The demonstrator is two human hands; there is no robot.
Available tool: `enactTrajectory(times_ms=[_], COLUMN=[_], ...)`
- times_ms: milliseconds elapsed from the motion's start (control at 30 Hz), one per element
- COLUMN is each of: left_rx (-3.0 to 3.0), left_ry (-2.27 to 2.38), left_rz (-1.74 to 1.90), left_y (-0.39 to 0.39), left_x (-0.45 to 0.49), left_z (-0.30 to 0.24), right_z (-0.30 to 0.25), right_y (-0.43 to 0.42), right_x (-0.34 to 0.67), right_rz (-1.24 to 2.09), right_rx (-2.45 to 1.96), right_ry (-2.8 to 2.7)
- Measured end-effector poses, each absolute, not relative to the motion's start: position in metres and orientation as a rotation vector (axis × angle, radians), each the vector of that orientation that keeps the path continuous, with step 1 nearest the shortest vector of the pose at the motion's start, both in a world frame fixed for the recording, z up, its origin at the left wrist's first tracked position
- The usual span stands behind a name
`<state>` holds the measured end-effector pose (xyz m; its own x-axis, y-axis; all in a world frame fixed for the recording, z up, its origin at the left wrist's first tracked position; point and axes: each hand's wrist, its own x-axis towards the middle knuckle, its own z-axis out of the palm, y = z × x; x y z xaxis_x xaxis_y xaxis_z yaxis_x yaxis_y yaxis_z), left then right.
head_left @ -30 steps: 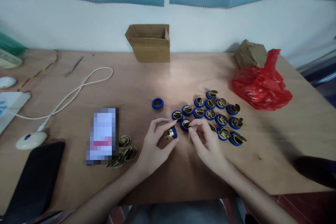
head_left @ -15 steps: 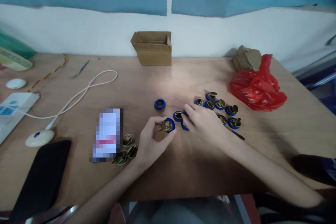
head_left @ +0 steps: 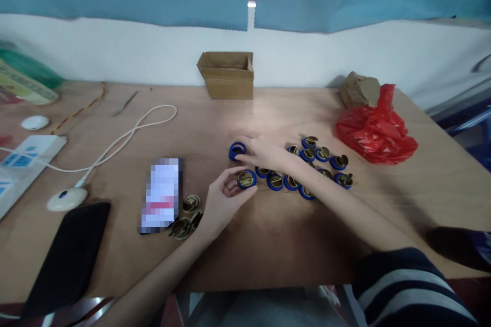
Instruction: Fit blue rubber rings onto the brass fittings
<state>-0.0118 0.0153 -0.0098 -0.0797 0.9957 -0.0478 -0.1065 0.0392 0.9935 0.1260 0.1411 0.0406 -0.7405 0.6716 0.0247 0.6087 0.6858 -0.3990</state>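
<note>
My left hand (head_left: 224, 199) has its thumb and fingers curled around a blue-rimmed round brass piece (head_left: 246, 179) low over the table. Just behind it, my right hand (head_left: 259, 153) reaches across and pinches the edge of a blue ring (head_left: 237, 151), which shows an open middle. Several more blue-rimmed brass pieces (head_left: 308, 154) stand in a group to the right, some with a brass flap sticking up; my right forearm covers part of them. Loose brass pieces (head_left: 191, 204) without blue rims lie left of my left wrist.
A phone with a blurred screen (head_left: 161, 194) and a black phone (head_left: 67, 255) lie on the left, near a white cable (head_left: 128, 135) and a power strip (head_left: 32, 163). An open cardboard box (head_left: 230, 84) stands at the back. A red plastic bag (head_left: 378, 133) sits at right.
My right hand has moved left from the grouped pieces to the blue ring and now grips it. The left hand keeps its piece, which has tilted slightly. The view has shifted a little.
</note>
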Motion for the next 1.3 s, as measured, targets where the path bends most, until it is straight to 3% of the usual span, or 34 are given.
enactTrajectory(times_ms=[233, 600, 900, 1300], left_rx=[1.030, 1.406, 1.992, 2.064], left_ry=[1.183, 1.175, 1.147, 1.200], left_rz=[1.239, 1.022, 0.840, 0.822], left_y=[0.008, 0.002, -0.009, -0.016], left_x=[-0.005, -0.003, 0.001, 0.036], left_z=[-0.013, -0.018, -0.016, -0.021], right_z=[0.086, 0.034, 0.035, 0.032], right_y=[0.081, 0.035, 0.038, 0.032], right_x=[0.172, 0.214, 0.223, 0.215], right_rz=[0.689, 0.409, 0.337, 0.355], right_rx=[-0.928, -1.309, -1.409, -1.369], right_ry=[-2.385, -2.003, -1.809, -1.863])
